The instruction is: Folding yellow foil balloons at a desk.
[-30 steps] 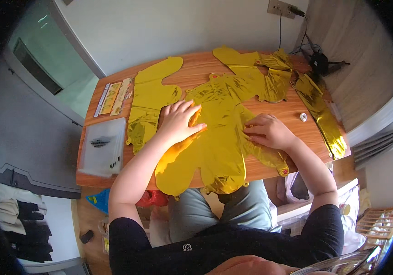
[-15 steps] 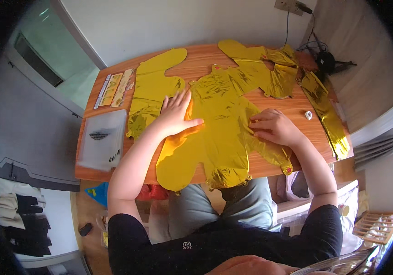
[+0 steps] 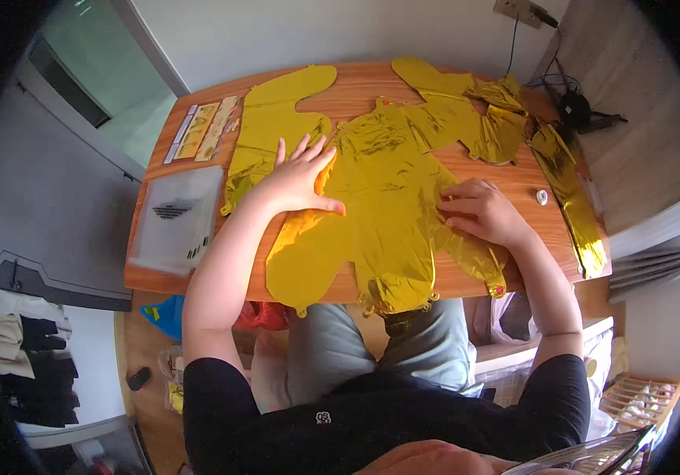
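A flat gold foil balloon with several rounded limbs lies on the wooden table in front of me, its lower end at the near edge. My left hand rests on its left side, fingers spread and thumb reaching inward over the foil. Under that palm the foil shines orange. On the other side, my right hand has bent fingers and thumb closed on the foil of the right lower limb; the exact grip is partly hidden. Behind my left hand lies another gold foil piece.
More gold foil lies at the back, and a long strip along the right side. A small white roll sits near it. At left are a clear plastic packet and printed card strips. Black cables lie at the back right.
The whole view has shifted slightly, with the table higher in the picture. My left hand's fingers are spread wider, and its palm looks more lifted. My right hand stays at the same limb.
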